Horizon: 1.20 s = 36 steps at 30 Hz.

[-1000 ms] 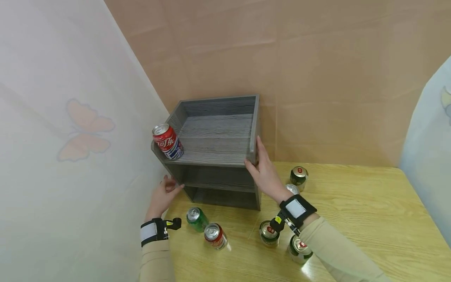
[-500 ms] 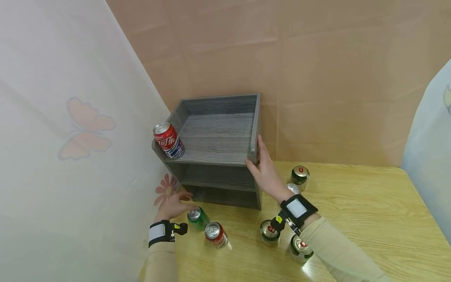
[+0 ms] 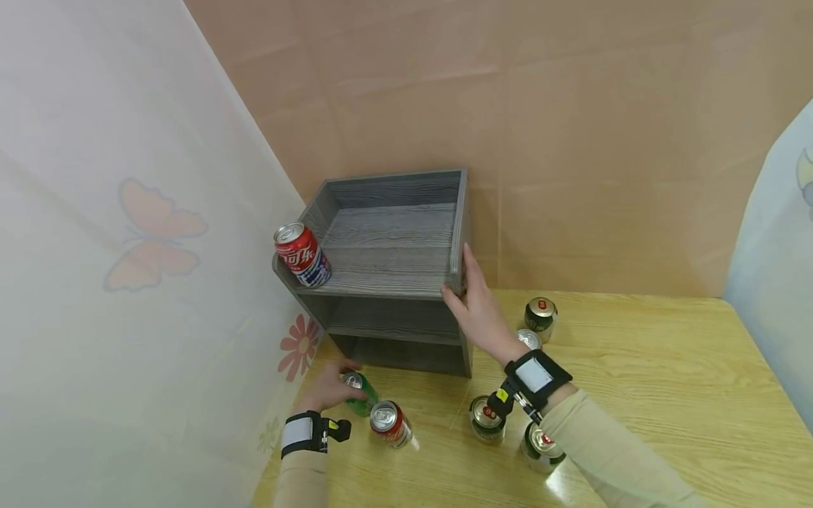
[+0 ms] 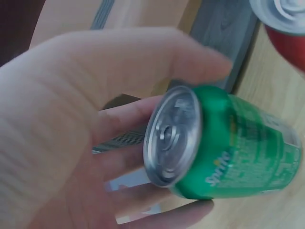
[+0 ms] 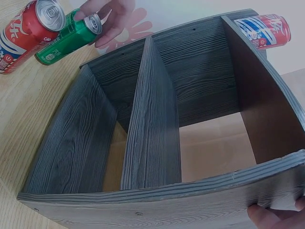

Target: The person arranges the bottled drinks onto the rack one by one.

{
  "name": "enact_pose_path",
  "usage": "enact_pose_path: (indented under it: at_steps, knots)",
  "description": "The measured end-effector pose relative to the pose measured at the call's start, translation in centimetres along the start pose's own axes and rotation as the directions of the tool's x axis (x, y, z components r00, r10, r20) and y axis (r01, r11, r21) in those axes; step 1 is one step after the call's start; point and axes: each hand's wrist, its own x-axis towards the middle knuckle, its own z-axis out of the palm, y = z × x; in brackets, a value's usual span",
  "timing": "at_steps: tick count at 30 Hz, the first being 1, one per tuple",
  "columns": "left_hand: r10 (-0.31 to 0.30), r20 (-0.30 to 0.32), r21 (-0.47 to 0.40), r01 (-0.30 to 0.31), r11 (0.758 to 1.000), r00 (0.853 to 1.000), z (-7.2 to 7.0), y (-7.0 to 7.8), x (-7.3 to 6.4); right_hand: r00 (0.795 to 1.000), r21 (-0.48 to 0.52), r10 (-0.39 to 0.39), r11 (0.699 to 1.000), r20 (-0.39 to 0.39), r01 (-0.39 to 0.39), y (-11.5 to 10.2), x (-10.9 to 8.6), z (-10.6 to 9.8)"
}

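Note:
My left hand (image 3: 325, 386) is at a green Sprite can (image 4: 257, 143), thumb on one side and fingers on the other, gripping it near its top. The can stands on the table in front of a grey wooden shelf (image 3: 394, 240). My right hand (image 3: 484, 321) holds the shelf's right side panel, thumb at the front edge and fingers along the outer face. In the right wrist view only some fingertips (image 5: 264, 217) of that hand show. A red cola can (image 3: 390, 423) stands close beside the Sprite can. Another cola can (image 3: 303, 255) sits at the top shelf's front left corner.
Two dark green and gold cans (image 3: 487, 420) (image 3: 542, 448) stand under my right forearm. A similar can (image 3: 540, 317) and a silver-topped can (image 3: 528, 340) are right of the shelf. A white wall hanging (image 3: 190, 353) borders the wooden table (image 3: 660, 395) on the left.
My left hand has moved down and right from the shelf's lower left side to the Sprite can and closed around its top. My right hand and the shelf stay in place.

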Motion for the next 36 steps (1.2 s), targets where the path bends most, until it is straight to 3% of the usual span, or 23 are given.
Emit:
enact_pose_path:
  at_steps: [8,16,25,36]
  knots:
    - [0.033,-0.077,0.053,-0.029,0.998,0.996,1.1,-0.5,-0.6,1.0,0.011,-0.001,1.0,0.007,0.001,0.0,0.0,0.1]
    - [0.073,-0.181,0.064,-0.063,0.996,0.981,2.4,-1.8,-0.8,1.0,0.013,-0.002,1.0,0.004,0.002,0.1,0.0,0.2]
    - [0.056,-0.213,0.051,-0.046,0.998,0.975,3.3,-1.8,-1.1,1.0,0.02,-0.006,1.0,0.0,0.006,0.2,0.0,0.2]
    - [0.078,-0.252,0.055,-0.066,0.996,0.964,3.7,-2.1,-1.2,1.0,0.026,-0.004,1.0,-0.004,0.004,0.2,0.0,0.2]
